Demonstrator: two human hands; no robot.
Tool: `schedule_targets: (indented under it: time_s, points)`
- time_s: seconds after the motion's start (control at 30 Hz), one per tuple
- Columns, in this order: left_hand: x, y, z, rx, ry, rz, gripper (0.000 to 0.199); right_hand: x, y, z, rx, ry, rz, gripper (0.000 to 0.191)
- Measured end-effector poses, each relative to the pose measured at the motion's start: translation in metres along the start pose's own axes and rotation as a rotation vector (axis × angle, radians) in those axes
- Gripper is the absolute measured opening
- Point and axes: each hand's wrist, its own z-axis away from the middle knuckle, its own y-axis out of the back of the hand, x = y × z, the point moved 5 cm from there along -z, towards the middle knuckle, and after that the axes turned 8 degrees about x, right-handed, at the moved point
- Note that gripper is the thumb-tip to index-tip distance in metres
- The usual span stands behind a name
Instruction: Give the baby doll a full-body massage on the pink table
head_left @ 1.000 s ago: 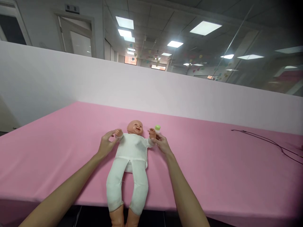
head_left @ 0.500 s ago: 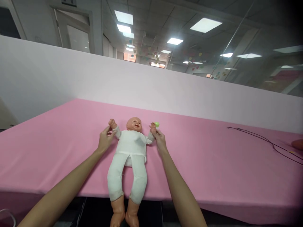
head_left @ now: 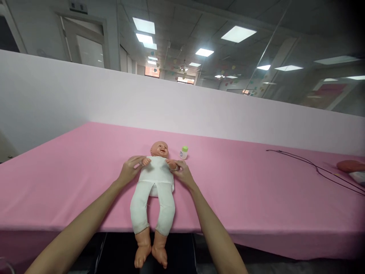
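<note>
Pink cloth point(head_left: 57, 190) covers a long table where a baby doll point(head_left: 152, 182) lies face up, its long axis running straight away from the person, head far, feet past the near edge. The half-curled left hand point(head_left: 129, 170) and right hand point(head_left: 182, 174) touch the doll's arms point(head_left: 173, 167), grip unclear. A green-capped bottle point(head_left: 184, 153) stands near its head.
</note>
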Motion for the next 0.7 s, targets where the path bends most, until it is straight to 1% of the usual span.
schedule_targets:
  time_s: [0.07, 0.1, 0.13, 0.17, 0.2, 0.27, 0.33, 0.4, 0.47, 0.53, 0.57, 0.6, 0.63, 0.7]
  points:
    - [0.012, -0.007, 0.003, -0.100, -0.176, -0.056, 0.028, -0.010, -0.006, 0.005, -0.118, 0.100, 0.076, 0.035]
    - [0.015, -0.009, 0.004, -0.125, -0.225, -0.072, 0.029, -0.013, -0.008, 0.006, -0.140, 0.127, 0.094, 0.034]
    - [0.016, -0.010, 0.005, -0.132, -0.242, -0.081, 0.029, -0.015, -0.008, 0.007, -0.137, 0.139, 0.100, 0.035]
    - [0.015, -0.011, 0.005, -0.122, -0.225, -0.085, 0.029, -0.014, -0.008, 0.007, -0.111, 0.135, 0.095, 0.036]
    - [0.012, -0.010, 0.005, -0.092, -0.183, -0.084, 0.029, -0.012, -0.007, 0.006, -0.060, 0.111, 0.073, 0.038]
    - [0.001, -0.005, 0.006, -0.002, -0.033, -0.071, 0.031, -0.002, -0.002, 0.003, 0.109, 0.008, -0.007, 0.048]
    - [-0.015, 0.001, 0.009, 0.103, 0.176, -0.030, 0.035, 0.015, 0.006, 0.002, 0.297, -0.131, -0.090, 0.055]
    - [-0.033, 0.005, 0.013, 0.200, 0.382, 0.058, 0.042, 0.035, 0.013, 0.003, 0.433, -0.254, -0.129, 0.051]
    - [-0.049, 0.008, 0.018, 0.280, 0.553, 0.152, 0.053, 0.053, 0.021, 0.004, 0.513, -0.347, -0.138, 0.047]
    - [-0.058, 0.008, 0.020, 0.306, 0.664, 0.194, 0.060, 0.064, 0.026, 0.003, 0.531, -0.401, -0.168, 0.046]
    - [-0.060, 0.007, 0.020, 0.297, 0.683, 0.205, 0.059, 0.065, 0.026, 0.001, 0.511, -0.408, -0.195, 0.047]
    - [-0.058, 0.006, 0.019, 0.280, 0.670, 0.212, 0.056, 0.064, 0.025, 0.000, 0.476, -0.399, -0.225, 0.049]
    - [-0.054, 0.004, 0.017, 0.259, 0.629, 0.217, 0.052, 0.059, 0.023, -0.002, 0.432, -0.373, -0.252, 0.051]
    - [-0.042, 0.001, 0.012, 0.215, 0.493, 0.212, 0.040, 0.044, 0.019, -0.005, 0.343, -0.299, -0.283, 0.054]
